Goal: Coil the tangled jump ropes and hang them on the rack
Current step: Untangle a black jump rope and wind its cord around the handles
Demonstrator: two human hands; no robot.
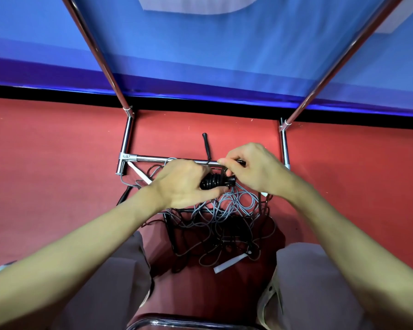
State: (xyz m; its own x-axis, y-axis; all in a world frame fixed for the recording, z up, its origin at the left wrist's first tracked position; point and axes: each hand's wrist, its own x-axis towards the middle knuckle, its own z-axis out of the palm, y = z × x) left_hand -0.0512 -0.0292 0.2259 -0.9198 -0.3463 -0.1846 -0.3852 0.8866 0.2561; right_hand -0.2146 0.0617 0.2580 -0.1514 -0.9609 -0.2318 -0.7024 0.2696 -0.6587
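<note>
My left hand (184, 183) grips a tight coil of black jump rope (212, 182) wound round its handle. Just to the right, my right hand (250, 167) pinches the black rope at the coil's end, fingers curled. Both hands hover over the chrome rack's low crossbar (150, 159). Below them a tangle of grey and black ropes (224, 222) lies on the red floor, with a white handle (229, 264) at its near edge. One black handle (206, 145) lies beyond the crossbar.
The chrome rack's uprights (100, 53) rise left and right toward a blue wall. Another white handle (140, 173) lies under the crossbar at the left. My knees (119, 282) frame the tangle, and a chrome tube (167, 321) curves at the bottom edge.
</note>
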